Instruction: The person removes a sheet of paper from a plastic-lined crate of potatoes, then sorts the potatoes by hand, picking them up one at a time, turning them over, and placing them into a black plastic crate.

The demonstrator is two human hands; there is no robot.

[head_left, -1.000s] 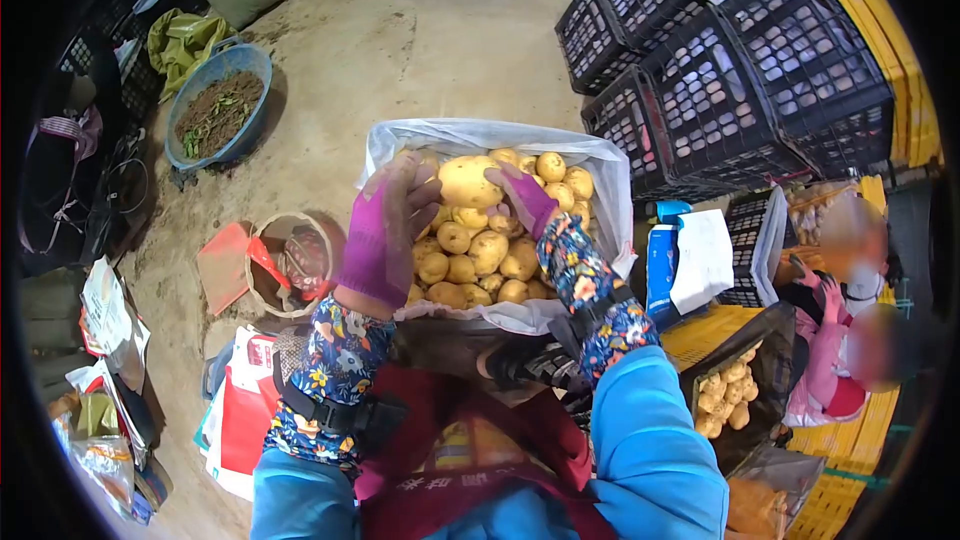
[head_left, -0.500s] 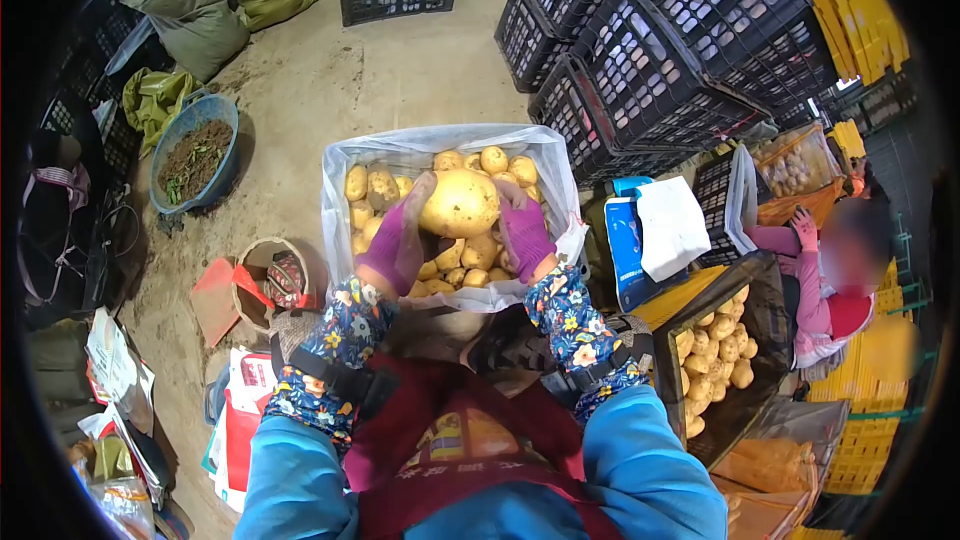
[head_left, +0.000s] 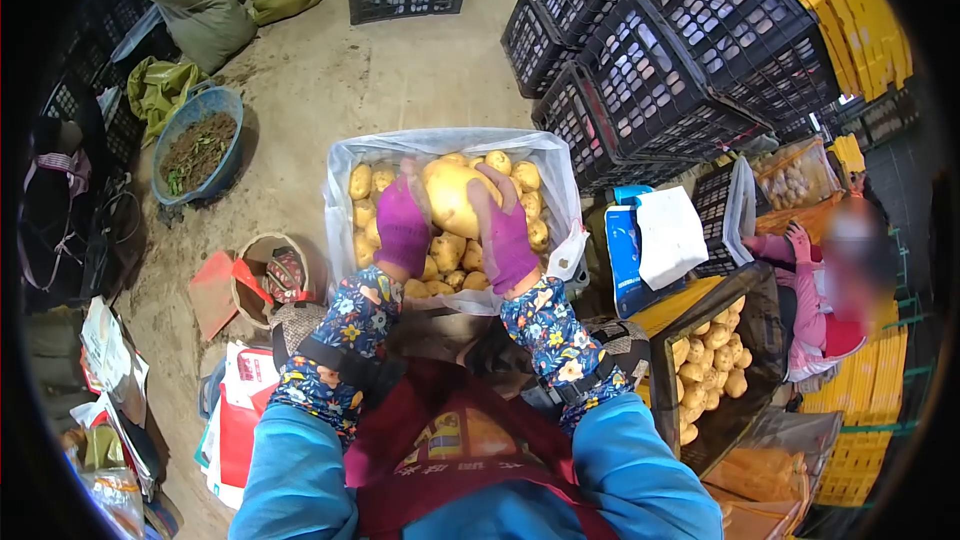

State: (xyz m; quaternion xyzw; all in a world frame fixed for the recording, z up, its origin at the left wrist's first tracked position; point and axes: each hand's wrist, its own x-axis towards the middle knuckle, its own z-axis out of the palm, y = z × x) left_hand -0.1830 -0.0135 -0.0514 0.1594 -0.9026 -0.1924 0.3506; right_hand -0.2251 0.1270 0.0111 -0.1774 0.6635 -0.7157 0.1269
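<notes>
A large yellow potato (head_left: pixel 452 198) with specks of dirt is held between my two hands, over a box lined with thin white sheeting (head_left: pixel 342 165). My left hand (head_left: pixel 404 222), in a purple fingerless glove, presses against its left side. Wearing a matching glove, my right hand (head_left: pixel 506 230) curls its fingers over the potato's right side. Smaller potatoes (head_left: pixel 448 252) fill the box beneath and around it. My hands hide some of them.
Black crates (head_left: pixel 640 80) are stacked at the upper right. A second container of potatoes (head_left: pixel 712 365) stands at my right, near a co-worker in pink (head_left: pixel 800 290). On the left are a blue basin of soil (head_left: pixel 200 155) and a round bin (head_left: pixel 275 280).
The large potato has turned to a more slanted position and shifted slightly left. My right hand has moved left with its fingers higher over the potato, and my hands are closer together.
</notes>
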